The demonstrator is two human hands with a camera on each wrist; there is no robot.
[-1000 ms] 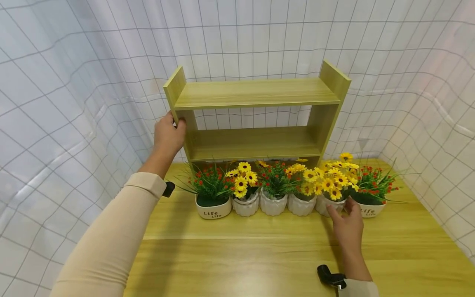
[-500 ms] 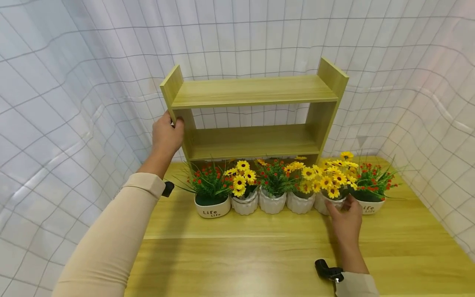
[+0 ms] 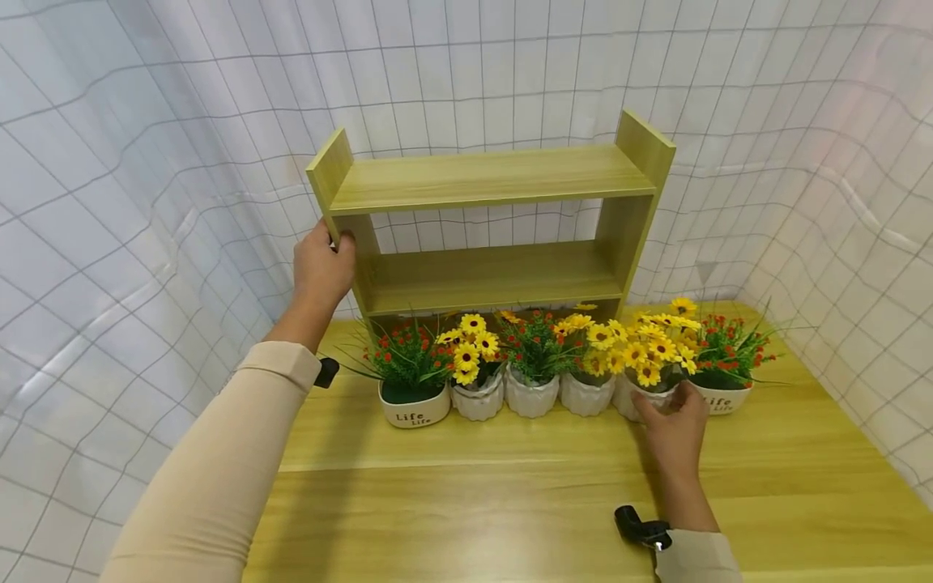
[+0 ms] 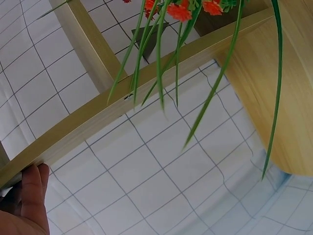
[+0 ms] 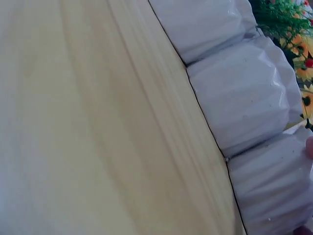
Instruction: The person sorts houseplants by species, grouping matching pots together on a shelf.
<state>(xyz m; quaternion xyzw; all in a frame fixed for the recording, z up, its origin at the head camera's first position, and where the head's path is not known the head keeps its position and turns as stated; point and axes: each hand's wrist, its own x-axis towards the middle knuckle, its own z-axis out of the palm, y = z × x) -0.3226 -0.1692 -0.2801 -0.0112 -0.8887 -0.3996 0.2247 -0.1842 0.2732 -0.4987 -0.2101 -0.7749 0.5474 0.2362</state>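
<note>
A wooden two-tier shelf [image 3: 496,271] stands at the back of the table, behind a row of potted flowers. My left hand [image 3: 321,267] grips its left side panel, thumb on the inner face. In the left wrist view, fingers [image 4: 33,196] lie against the panel's edge. My right hand [image 3: 676,429] holds a white fluted flowerpot [image 3: 625,398] with yellow daisies [image 3: 656,348], thumb at the front and fingers on its right side. The pot stands in the row. In the right wrist view, only a bit of fingertip shows at this pot [image 5: 271,181].
To its left stand several more white fluted pots [image 3: 532,397] with yellow or red flowers. Oval "Life" planters with red flowers sit at the row's left end [image 3: 414,411] and right end [image 3: 723,398]. Bare wooden table [image 3: 466,502] lies in front; grid-patterned curtain [image 3: 496,73] surrounds it.
The whole head view has shifted slightly, with shelf and pots appearing a little further left. Both hands keep their holds; no pot visibly changes place in the row.
</note>
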